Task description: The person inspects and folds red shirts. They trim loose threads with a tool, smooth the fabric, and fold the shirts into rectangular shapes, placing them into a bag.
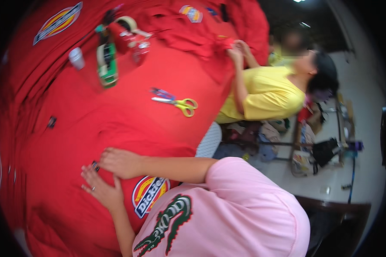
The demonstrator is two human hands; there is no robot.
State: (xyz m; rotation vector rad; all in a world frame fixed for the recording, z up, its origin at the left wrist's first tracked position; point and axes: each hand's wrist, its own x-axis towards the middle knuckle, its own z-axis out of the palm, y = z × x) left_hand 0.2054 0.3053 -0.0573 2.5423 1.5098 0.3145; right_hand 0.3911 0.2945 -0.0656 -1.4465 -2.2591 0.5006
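Red fabric [146, 132] with a printed badge covers the work surface before me and reaches up to my pink shirt. My left hand [103, 188] rests palm down on the cloth, fingers stretched, a ring on one finger. Just beyond it, my right hand [123, 162] also lies flat, its heel close to the left thumb. A small black object, perhaps a clip [95, 165], sits at the fingertips of both hands; neither hand is visibly gripping it. Another small black piece [51, 122] lies farther left on the cloth.
Yellow-handled scissors [186, 107] and blue snips [162, 93] lie ahead on the fabric. Farther off are a green tape dispenser [109, 70], a white cup-like object [76, 58] and a tape roll [126, 23]. A person in yellow [266, 92] handles red cloth at the far right.
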